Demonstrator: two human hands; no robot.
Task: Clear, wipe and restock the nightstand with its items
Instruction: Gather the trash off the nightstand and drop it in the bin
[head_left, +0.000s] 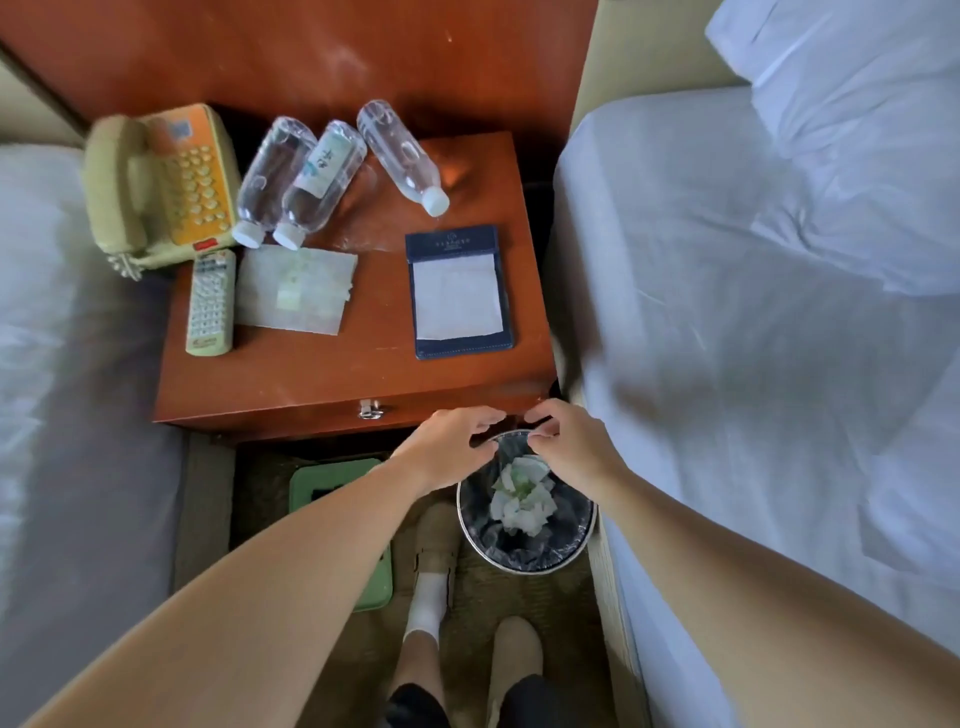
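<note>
The wooden nightstand (322, 374) carries a beige telephone (156, 182), three clear water bottles (311, 176) lying on their sides, a remote control (210, 304), a pale flat cloth (293, 291) and a navy notepad holder (457, 293). Below its front right corner stands a round waste bin (571, 540) with a dark liner and crumpled white paper (522, 499) inside. Both hands hover over the bin's far rim. My left hand (449, 449) has loosely spread fingers and holds nothing. My right hand (569, 441) has fingertips drawn together near the liner's edge; whether it pinches anything is unclear.
Beds with white sheets (753, 312) flank the nightstand on both sides, leaving a narrow aisle. A green flat object (363, 582) lies on the floor to the left of the bin. My feet in beige slippers (511, 665) stand just in front of the bin.
</note>
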